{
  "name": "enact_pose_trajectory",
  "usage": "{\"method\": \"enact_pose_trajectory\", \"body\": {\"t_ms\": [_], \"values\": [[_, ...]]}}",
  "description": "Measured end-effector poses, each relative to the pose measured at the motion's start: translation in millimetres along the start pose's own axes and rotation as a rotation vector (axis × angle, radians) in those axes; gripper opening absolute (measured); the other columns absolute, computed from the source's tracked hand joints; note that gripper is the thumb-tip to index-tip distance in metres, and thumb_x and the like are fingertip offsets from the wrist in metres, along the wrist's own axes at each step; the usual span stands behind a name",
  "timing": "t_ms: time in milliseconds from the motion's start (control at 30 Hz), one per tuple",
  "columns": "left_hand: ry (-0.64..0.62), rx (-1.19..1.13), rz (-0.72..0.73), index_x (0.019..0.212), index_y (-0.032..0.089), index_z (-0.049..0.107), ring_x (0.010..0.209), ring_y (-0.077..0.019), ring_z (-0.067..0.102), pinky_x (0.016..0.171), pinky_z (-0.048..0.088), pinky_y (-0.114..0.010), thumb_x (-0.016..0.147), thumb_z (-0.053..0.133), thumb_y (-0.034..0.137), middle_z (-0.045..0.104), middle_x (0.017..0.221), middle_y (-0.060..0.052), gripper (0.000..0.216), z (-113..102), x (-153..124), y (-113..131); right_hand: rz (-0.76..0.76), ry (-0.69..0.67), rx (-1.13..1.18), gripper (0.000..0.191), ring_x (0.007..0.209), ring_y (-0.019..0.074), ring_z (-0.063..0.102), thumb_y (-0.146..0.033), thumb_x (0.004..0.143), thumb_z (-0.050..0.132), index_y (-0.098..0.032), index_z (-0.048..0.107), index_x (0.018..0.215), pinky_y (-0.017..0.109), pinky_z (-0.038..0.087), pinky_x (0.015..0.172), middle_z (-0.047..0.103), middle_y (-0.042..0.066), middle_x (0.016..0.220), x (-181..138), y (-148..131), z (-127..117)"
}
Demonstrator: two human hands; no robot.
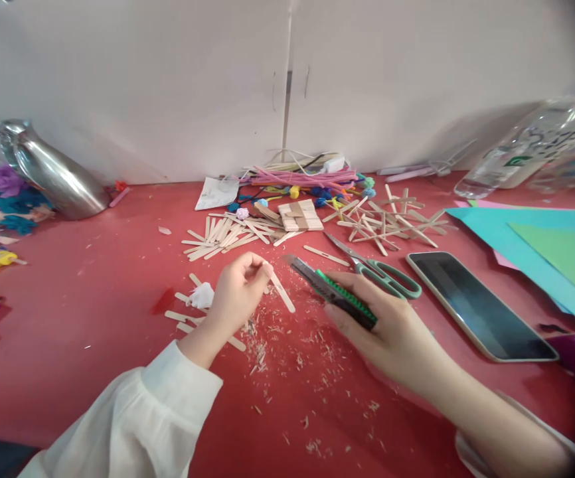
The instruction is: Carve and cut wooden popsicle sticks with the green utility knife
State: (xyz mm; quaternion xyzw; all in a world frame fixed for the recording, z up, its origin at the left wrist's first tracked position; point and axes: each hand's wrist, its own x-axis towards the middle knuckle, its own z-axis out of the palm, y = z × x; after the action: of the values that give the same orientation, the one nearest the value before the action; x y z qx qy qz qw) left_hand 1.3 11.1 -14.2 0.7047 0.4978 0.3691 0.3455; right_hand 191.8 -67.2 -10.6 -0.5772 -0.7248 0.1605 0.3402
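Observation:
My left hand (240, 289) pinches one end of a wooden craft stick (283, 295), whose free end slants down to the right. In my right hand (384, 318) is a green and black utility knife (342, 295), its blade pointing up and left. The blade and the stick are apart. Wood shavings (262, 352) lie scattered on the red table (118, 292) below both hands. Beside my left wrist are several loose sticks (172, 315) and a crumpled white scrap (201, 295). Green-handled scissors (380, 272) rest just beyond the knife.
A phone (481, 305) and coloured paper (556, 252) lie at the right, with plastic bottles (521, 149) behind. Piles of craft sticks (228, 232), a flat stick panel (301, 216) and pink pipe cleaners (302, 178) lie toward the back. A metal jug (56, 172) stands at the left.

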Motion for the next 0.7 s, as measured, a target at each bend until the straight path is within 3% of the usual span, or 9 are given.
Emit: {"method": "enact_pose_trajectory", "body": {"t_ms": [100, 267, 467, 700], "values": [[0.077, 0.046, 0.012, 0.066, 0.018, 0.049, 0.060, -0.0110, 0.054, 0.059, 0.041, -0.023, 0.077, 0.051, 0.025, 0.057, 0.062, 0.002, 0.014, -2.2, 3.1, -1.2, -0.104, 0.007, -0.152, 0.030, 0.053, 0.0131, 0.063, -0.026, 0.083, 0.043, -0.016, 0.052, 0.110, 0.025, 0.050, 0.050, 0.070, 0.005, 0.086, -2.5, -2.6, 4.1], [0.051, 0.008, -0.005, 0.068, 0.018, 0.050, 0.060, -0.0112, 0.057, 0.059, 0.042, -0.022, 0.077, 0.053, 0.024, 0.062, 0.065, 0.001, 0.011, 0.8, 2.9, -4.1, -0.237, 0.042, -0.301, 0.034, 0.079, 0.0182, 0.068, -0.016, 0.083, 0.039, -0.016, 0.054, 0.113, 0.026, 0.055, 0.059, 0.068, 0.007, 0.102, -5.5, -0.8, 9.1], [0.052, -0.024, 0.005, 0.069, 0.018, 0.048, 0.054, -0.0092, 0.054, 0.054, 0.041, -0.021, 0.078, 0.052, 0.024, 0.060, 0.062, 0.002, 0.012, 1.3, 0.1, -3.6, -0.300, 0.105, -0.497, 0.034, 0.062, 0.0170, 0.068, -0.016, 0.083, 0.037, -0.017, 0.058, 0.111, 0.024, 0.050, 0.041, 0.070, 0.005, 0.096, -8.6, -0.6, 6.8], [-0.071, 0.027, 0.023, 0.078, 0.018, 0.050, 0.071, -0.0130, 0.060, 0.066, 0.044, -0.025, 0.078, 0.054, 0.025, 0.064, 0.074, -0.001, 0.008, -4.6, 0.0, -6.4, -0.305, 0.059, -0.688, 0.039, 0.043, 0.0125, 0.060, -0.015, 0.080, 0.039, -0.015, 0.058, 0.114, 0.023, 0.041, 0.034, 0.071, 0.007, 0.085, -14.4, -2.9, 8.7]]}}
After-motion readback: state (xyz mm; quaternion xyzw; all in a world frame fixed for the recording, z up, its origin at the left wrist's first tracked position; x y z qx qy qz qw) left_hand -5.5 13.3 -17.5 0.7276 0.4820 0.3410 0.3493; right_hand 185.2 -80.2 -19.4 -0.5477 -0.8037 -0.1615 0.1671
